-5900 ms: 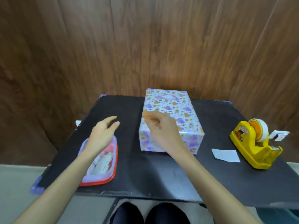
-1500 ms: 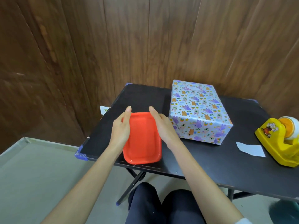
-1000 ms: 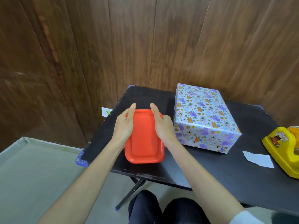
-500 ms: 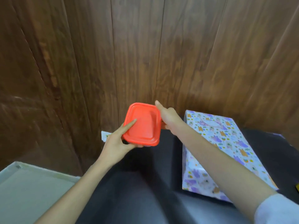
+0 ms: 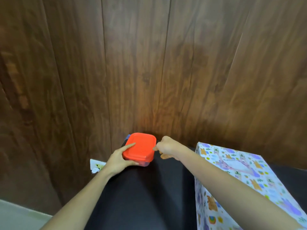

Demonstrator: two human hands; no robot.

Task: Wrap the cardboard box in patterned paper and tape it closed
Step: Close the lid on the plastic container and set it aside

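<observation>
Presently we record the box (image 5: 232,171), the task's own thing, standing on the black bench (image 5: 149,196) at the right of the view, its visible faces fully covered in paper. We judge the wrapping all but done, though no tape seam can be made out. Paper: white ground printed with small purple, orange and yellow figures, smooth, creased sharp at the edges, likely to scuff or tear at a corner if knocked. Container (image 5: 141,146): rounded rectangle, orange-red lid with a raised rim, clear tub beneath, contents hidden. It is at the bench's far left corner, close to the wall (image 5: 149,63); whether it rests there or hangs just above we cannot tell. Left hand (image 5: 116,161): grips the container, forefinger laid flat on the lid, thumb along the near side. Right hand (image 5: 167,147): fingers curled, a fingertip at the lid's right edge; we cannot tell whether it pinches the rim or merely touches it. Step in hand, as we judge it: parking the container out of the way. To do it well we would set it flat and wholly on the bench, not overhanging the corner, let go only once it rests, and draw the right arm back clear of the box just beside it. Bench: matt, dark. Wall: dark wood-grain panels, vertical seams. Socket (image 5: 96,166): white, low on the wall at left.
</observation>
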